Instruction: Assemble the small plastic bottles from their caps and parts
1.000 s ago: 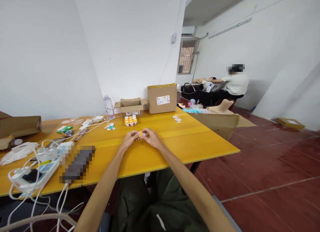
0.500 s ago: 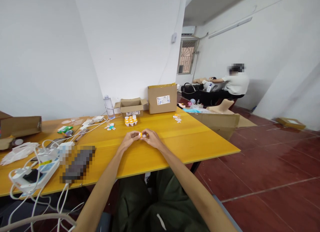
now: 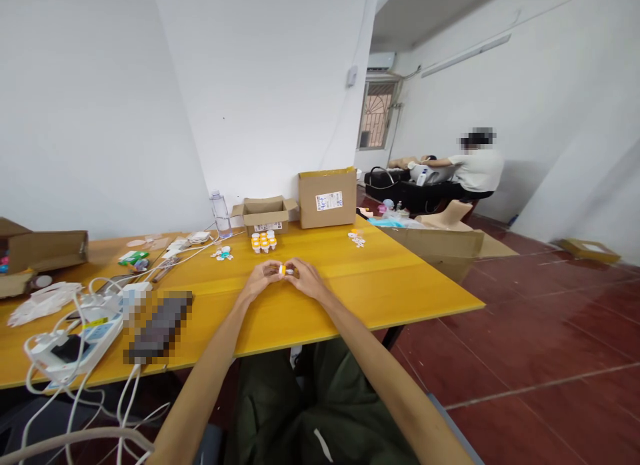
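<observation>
Between my two hands, just above the yellow table (image 3: 370, 278), is a small white bottle with an orange band (image 3: 283, 270). My left hand (image 3: 263, 278) pinches its left end, and my right hand (image 3: 304, 278) has its fingertips closed on the right end. Fingers cover part of the bottle. Beyond my hands stands a tight group of similar small bottles (image 3: 263, 242) with white and orange tops. Small white pieces (image 3: 357, 238) lie to the right, and a pile of white and teal pieces (image 3: 223, 253) lies to the left.
An open carton (image 3: 265, 218) and a taller closed cardboard box (image 3: 327, 199) stand at the back, beside a clear bottle (image 3: 219, 215). On the left are a power strip (image 3: 107, 335) with tangled cables and a blurred dark device (image 3: 160, 328). Another person (image 3: 477, 165) sits far right.
The bottle has turned slightly between my fingers, showing more of its white end. My hands stay in nearly the same place; the whole view has shifted a little.
</observation>
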The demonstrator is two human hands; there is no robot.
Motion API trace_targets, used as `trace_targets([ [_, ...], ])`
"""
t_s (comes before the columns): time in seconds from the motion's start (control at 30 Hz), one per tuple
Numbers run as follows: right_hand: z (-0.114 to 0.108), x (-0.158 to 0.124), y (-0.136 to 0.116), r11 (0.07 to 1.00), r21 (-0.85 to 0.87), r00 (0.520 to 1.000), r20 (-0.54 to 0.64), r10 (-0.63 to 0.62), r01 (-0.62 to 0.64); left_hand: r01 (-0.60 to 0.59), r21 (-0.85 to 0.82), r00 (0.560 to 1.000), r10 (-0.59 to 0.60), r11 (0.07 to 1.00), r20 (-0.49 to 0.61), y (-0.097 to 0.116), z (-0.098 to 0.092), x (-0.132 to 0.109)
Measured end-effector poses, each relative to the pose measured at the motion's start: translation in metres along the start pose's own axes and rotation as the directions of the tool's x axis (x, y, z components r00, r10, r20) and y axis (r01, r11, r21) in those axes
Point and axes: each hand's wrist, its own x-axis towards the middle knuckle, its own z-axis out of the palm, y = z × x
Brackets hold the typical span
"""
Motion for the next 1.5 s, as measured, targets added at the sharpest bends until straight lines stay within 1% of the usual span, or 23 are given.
trace_targets([
  [0.1,0.001,-0.001,0.000,0.999,-0.029,0.999,-0.020,-0.026,0.025,-0.012,-0.009,1.000,0.011,1.000,-0.024,0.002,0.002,0.000],
  [0.17,0.002,-0.001,0.001,0.999,-0.029,0.999,-0.027,-0.034,0.034,-0.014,0.017,0.999,0.014,1.000,-0.033,0.004,0.004,0.000],
  [0.33,0.001,-0.001,0.001,0.999,-0.020,0.999,-0.023,-0.040,0.039,-0.025,0.086,1.000,0.025,0.996,-0.010,0.004,0.004,0.000],
  [0.67,0.001,0.000,-0.001,0.999,0.041,1.000,-0.002,-0.001,0.001,-0.024,0.035,1.000,0.024,0.999,-0.010,0.003,0.003,-0.001],
  [0.93,0.004,0.005,0.003,0.977,0.208,0.999,-0.006,0.048,-0.046,-0.003,-0.016,0.999,0.002,1.000,-0.047,0.008,0.002,-0.001],
  [1.03,0.005,0.006,0.005,0.968,0.244,0.998,-0.011,0.062,-0.057,0.002,-0.022,0.999,-0.003,1.000,-0.051,0.010,0.003,-0.002],
  [1.5,0.005,0.005,0.005,0.972,0.231,0.998,-0.020,0.054,-0.048,0.004,-0.018,0.999,-0.004,1.000,-0.035,0.011,0.002,-0.004],
])
